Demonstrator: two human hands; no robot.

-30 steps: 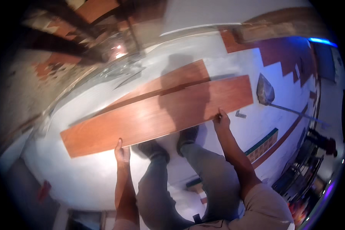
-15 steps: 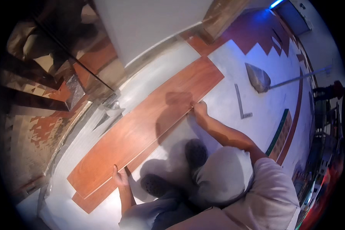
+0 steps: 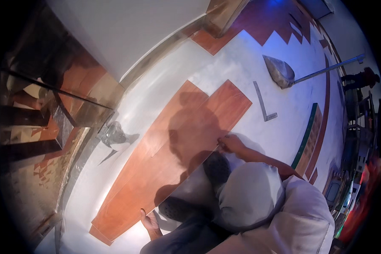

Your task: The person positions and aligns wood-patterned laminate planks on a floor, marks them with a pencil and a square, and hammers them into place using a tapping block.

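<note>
Two reddish-brown wood floor planks lie lengthwise in front of me, offset end to end. The nearer plank (image 3: 190, 139) runs diagonally from lower left to upper right. Beyond it shows the farther plank (image 3: 178, 103); whether the two overlap or only touch I cannot tell. My left hand (image 3: 150, 222) grips the near edge close to the lower left end, thumb on top. Farther up that edge, my right hand (image 3: 230, 144) is closed with its fingertips at the rim. Shadows of my head and arms fall across the wood.
A metal square (image 3: 264, 106) lies on the pale floor to the right. Past it are a grey bag-like object (image 3: 279, 72) with a long bar and a green-edged strip (image 3: 307, 139). Clear crumpled plastic (image 3: 114, 135) lies left. Laid planks (image 3: 262, 21) cover the far floor; a person stands far right.
The far ends of both planks now show side by side, where one plank covered most of the other before. My hands are lower in view, and the view itself has shifted.
</note>
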